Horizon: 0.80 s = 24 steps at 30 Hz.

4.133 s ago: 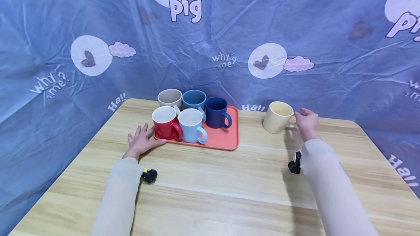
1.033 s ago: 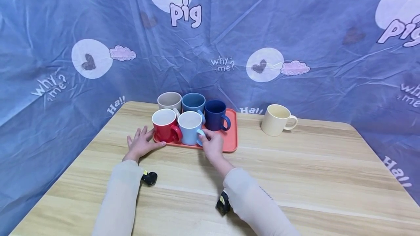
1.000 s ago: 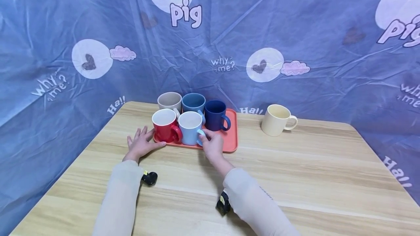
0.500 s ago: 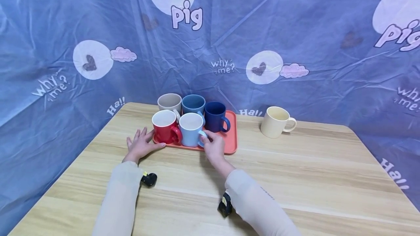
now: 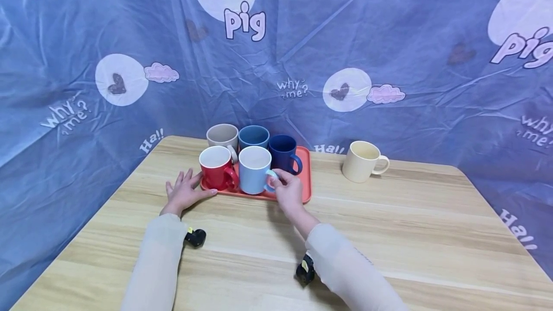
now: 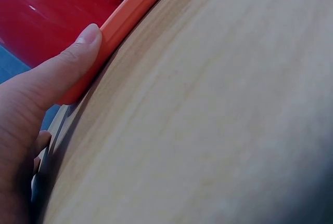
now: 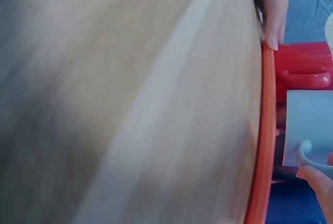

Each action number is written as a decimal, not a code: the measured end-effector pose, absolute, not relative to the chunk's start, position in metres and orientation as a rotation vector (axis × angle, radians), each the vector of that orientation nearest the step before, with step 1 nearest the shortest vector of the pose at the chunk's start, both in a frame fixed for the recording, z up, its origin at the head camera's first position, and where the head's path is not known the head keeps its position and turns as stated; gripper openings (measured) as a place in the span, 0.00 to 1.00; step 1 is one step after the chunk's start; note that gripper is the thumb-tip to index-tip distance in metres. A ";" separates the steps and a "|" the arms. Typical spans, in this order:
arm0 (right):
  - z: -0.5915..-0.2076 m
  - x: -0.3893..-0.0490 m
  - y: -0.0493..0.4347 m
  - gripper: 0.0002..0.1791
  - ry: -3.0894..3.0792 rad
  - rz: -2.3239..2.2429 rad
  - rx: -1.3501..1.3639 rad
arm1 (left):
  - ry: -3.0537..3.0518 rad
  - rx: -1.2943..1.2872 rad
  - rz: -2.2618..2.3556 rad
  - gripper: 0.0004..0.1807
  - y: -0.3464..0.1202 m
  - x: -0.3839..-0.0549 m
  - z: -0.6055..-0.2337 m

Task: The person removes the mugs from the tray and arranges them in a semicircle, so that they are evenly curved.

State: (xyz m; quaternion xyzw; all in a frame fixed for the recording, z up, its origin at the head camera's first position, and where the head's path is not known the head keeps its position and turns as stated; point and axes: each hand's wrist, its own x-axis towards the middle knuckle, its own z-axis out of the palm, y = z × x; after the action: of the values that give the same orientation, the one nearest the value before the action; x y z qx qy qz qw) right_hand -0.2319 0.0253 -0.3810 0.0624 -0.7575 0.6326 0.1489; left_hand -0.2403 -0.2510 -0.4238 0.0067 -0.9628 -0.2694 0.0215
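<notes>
My right hand (image 5: 289,190) pinches the handle of a light blue mug (image 5: 254,172), upright close over the front of a coral tray (image 5: 305,184). In the right wrist view, thumb and fingertip meet at that handle, and the mug's base stands a little off the tray floor. My left hand (image 5: 186,193) spreads its fingers at the tray's front left corner. Its thumb (image 6: 78,52) presses on the tray rim (image 6: 122,29), beside a red mug (image 5: 216,172). Behind stand a grey mug (image 5: 222,136), a teal mug (image 5: 253,137) and a navy mug (image 5: 282,155).
A cream mug (image 5: 360,163) stands on the wooden table (image 5: 389,229) to the right of the tray, handle pointing right. A blue printed cloth (image 5: 294,52) hangs right behind the table's back edge and along its sides.
My right hand has left the cream mug's handle and taken the light blue mug's. That mug has just risen slightly and shifted right, away from the red mug. My left hand stays put.
</notes>
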 end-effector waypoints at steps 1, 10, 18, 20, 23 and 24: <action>-0.379 -0.231 0.027 0.10 -2.171 1.846 0.178 | -2.983 0.020 -0.831 0.52 -0.251 -0.240 -0.423; -0.361 -0.227 0.053 0.10 -2.155 2.018 0.091 | -2.985 0.018 -0.810 0.53 -0.251 -0.240 -0.422; -0.350 -0.226 0.083 0.11 -2.014 2.088 0.117 | -2.986 0.024 -0.834 0.52 -0.251 -0.239 -0.423; -0.356 -0.233 0.094 0.11 -1.942 2.115 0.204 | -2.987 0.024 -0.836 0.52 -0.250 -0.239 -0.422; -0.352 -0.234 0.107 0.10 -1.928 2.095 0.217 | -2.987 0.015 -0.843 0.52 -0.250 -0.238 -0.422; -0.351 -0.235 0.111 0.11 -1.937 2.085 0.202 | -2.988 0.013 -0.844 0.52 -0.250 -0.238 -0.421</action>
State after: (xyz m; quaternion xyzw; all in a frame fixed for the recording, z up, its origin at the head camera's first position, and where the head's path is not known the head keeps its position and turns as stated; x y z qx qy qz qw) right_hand -0.2347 0.1113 -0.3506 0.0702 -0.6718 0.7233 0.1436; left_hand -0.2383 -0.2502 -0.4214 0.0041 -0.9622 -0.2718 0.0186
